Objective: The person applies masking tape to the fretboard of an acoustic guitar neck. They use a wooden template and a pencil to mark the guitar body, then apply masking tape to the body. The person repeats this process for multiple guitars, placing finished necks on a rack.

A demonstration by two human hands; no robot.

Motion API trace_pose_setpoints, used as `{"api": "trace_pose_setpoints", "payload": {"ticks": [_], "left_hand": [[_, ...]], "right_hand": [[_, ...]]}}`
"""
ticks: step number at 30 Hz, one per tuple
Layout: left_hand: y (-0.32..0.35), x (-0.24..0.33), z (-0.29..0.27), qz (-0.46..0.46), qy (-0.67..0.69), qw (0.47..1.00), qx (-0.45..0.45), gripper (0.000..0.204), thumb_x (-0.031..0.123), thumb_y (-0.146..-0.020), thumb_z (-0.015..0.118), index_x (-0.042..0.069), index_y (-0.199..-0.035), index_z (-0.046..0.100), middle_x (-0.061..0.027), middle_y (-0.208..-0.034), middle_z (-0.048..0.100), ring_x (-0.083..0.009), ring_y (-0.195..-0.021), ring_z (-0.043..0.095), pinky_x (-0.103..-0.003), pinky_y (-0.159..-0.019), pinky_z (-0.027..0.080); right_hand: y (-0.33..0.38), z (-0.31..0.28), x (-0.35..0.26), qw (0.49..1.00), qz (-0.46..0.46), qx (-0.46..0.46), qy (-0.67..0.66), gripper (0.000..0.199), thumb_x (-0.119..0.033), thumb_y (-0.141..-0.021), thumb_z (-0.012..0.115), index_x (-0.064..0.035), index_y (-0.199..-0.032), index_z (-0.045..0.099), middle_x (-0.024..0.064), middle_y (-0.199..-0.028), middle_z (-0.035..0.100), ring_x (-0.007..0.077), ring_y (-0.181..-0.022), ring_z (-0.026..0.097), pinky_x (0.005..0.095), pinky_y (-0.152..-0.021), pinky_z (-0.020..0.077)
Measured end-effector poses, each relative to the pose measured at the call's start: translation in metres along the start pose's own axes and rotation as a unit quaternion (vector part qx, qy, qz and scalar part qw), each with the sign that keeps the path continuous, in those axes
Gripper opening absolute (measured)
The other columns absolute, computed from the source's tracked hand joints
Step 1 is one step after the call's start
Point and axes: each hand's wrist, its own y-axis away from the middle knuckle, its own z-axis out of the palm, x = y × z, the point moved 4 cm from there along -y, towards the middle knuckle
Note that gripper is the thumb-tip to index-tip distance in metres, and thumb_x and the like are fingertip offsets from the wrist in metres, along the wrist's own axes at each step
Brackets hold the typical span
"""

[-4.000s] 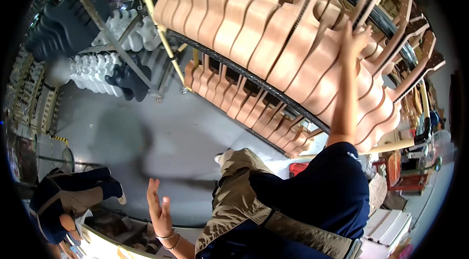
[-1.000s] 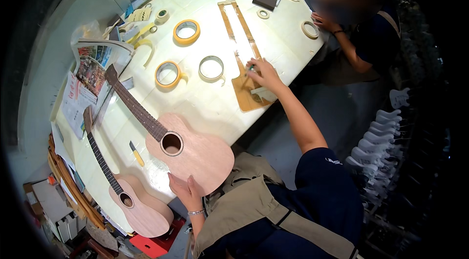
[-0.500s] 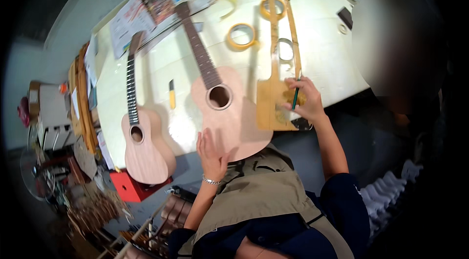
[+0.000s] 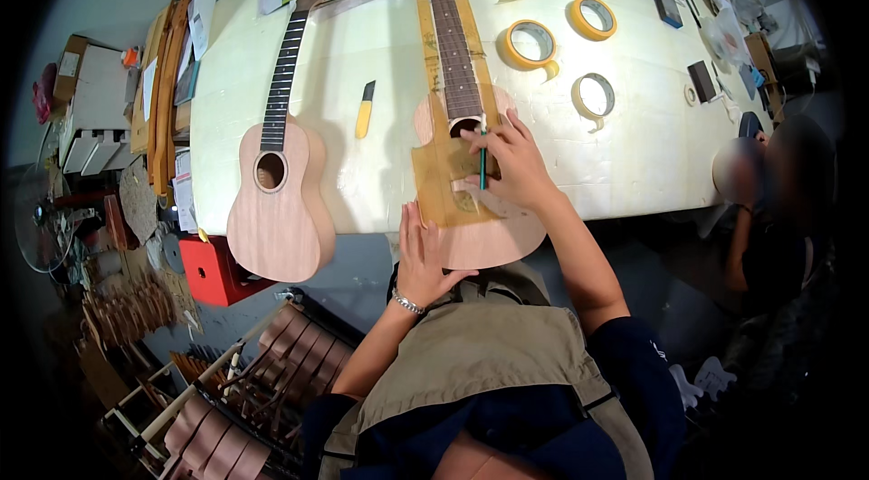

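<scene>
An unfinished pale wooden ukulele point(image 4: 507, 245) lies in front of me, its neck pointing away. Over its top sits an amber, see-through template point(image 4: 430, 172), whose long slot frames the dark fretboard point(image 4: 450, 46) and whose wide part partly covers the soundhole. My right hand point(image 4: 514, 159) grips a green pencil point(image 4: 483, 163), its tip up near the soundhole, while the fingers touch the template. My left hand point(image 4: 421, 258) lies with outstretched fingers on the lower left of the body, thumb apart along the bottom edge.
A second ukulele point(image 4: 281, 236) lies to the left, its body overhanging the table edge above a red box point(image 4: 213, 267). Between the two is a yellow utility knife point(image 4: 364, 114). Several tape rolls point(image 4: 529, 44) lie at right. Another person point(image 4: 769, 181) is at far right.
My right hand has brought the template leftward from beside the ukulele onto its top and neck, keeping the pencil. My left hand stays at the lower body. The view has shifted.
</scene>
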Motion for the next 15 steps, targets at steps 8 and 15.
{"api": "trace_pose_setpoints", "payload": {"ticks": [8,15], "left_hand": [[-0.004,-0.001,-0.004,0.007,-0.007,1.000,0.004,0.093,0.054,-0.060,0.075,0.011,-0.135,0.042,-0.0335,-0.143,0.017,-0.0533,-0.127,0.024,-0.054,-0.101,0.031],[-0.002,-0.004,0.001,0.012,0.007,1.000,0.006,0.093,0.058,-0.063,0.072,0.010,-0.136,0.040,-0.0335,-0.142,0.018,-0.0521,-0.128,0.023,-0.055,-0.102,0.028]], "right_hand": [[0.053,-0.015,-0.034,0.994,-0.001,0.103,-0.044,0.027,-0.017,-0.073,0.069,-0.0075,-0.098,0.065,0.0041,-0.096,0.064,0.0232,-0.085,0.055,0.0390,-0.087,0.0417],[0.065,0.004,-0.053,0.994,-0.038,0.097,-0.014,0.017,-0.007,-0.067,0.071,-0.0103,-0.083,0.066,0.0000,-0.082,0.062,0.0189,-0.074,0.051,0.0309,-0.064,0.0369]]}}
